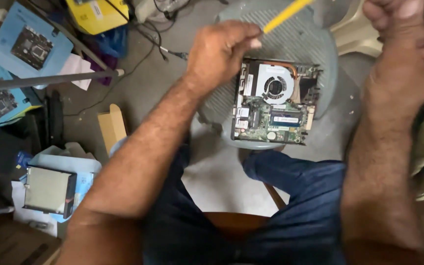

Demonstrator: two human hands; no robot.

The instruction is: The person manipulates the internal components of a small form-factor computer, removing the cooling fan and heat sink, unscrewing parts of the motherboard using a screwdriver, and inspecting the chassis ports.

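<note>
My left hand [222,51] is closed around a yellow-handled tool [286,13], a screwdriver by its look, whose handle slants up to the right. It hovers at the left edge of a small opened computer board [271,115] with a round fan and a copper pipe. The board lies on a grey plastic stool [327,64]. My right hand [408,44] is raised at the top right, blurred, fingers curled; I cannot tell if it holds anything.
Blue boxes with pictures of circuit boards [30,44] lie on the floor at left, beside a metal bar [45,79], a yellow case [96,14], cables, a cardboard piece [111,125] and a metal-plated box [49,191]. My blue-trousered knees [300,196] sit below the stool.
</note>
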